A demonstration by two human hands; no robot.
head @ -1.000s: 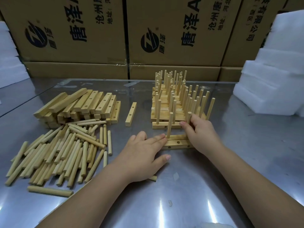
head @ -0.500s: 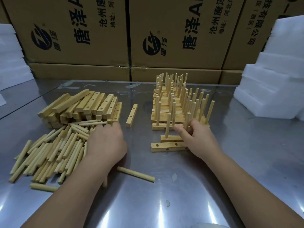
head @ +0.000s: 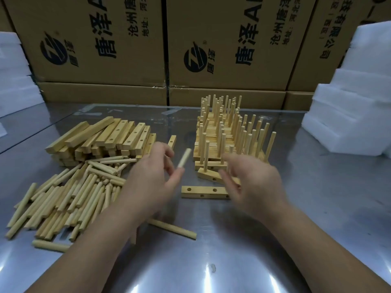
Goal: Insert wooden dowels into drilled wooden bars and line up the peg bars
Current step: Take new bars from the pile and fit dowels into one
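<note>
My left hand (head: 153, 178) pinches a single wooden dowel (head: 183, 158), held tilted above the table between the dowel pile and the peg bars. My right hand (head: 251, 182) hovers with fingers spread and loose over the near end of a tilted bar (head: 208, 175) that carries one upright dowel. An empty drilled bar (head: 203, 191) lies flat just in front of it. Behind stand the lined-up peg bars (head: 228, 134) with several upright dowels. The motion blurs both hands.
A heap of loose dowels (head: 69, 191) lies at the left, with a stack of drilled bars (head: 110, 138) behind it. One bar (head: 172, 141) lies alone mid-table, a stray dowel (head: 173, 229) near my left wrist. Cardboard boxes (head: 105, 43) close the back; white foam blocks (head: 349, 115) stand right.
My left hand left the dowel heap and rose to the right with one dowel. My right hand let go of the peg bar and opened; that bar now sits tilted.
</note>
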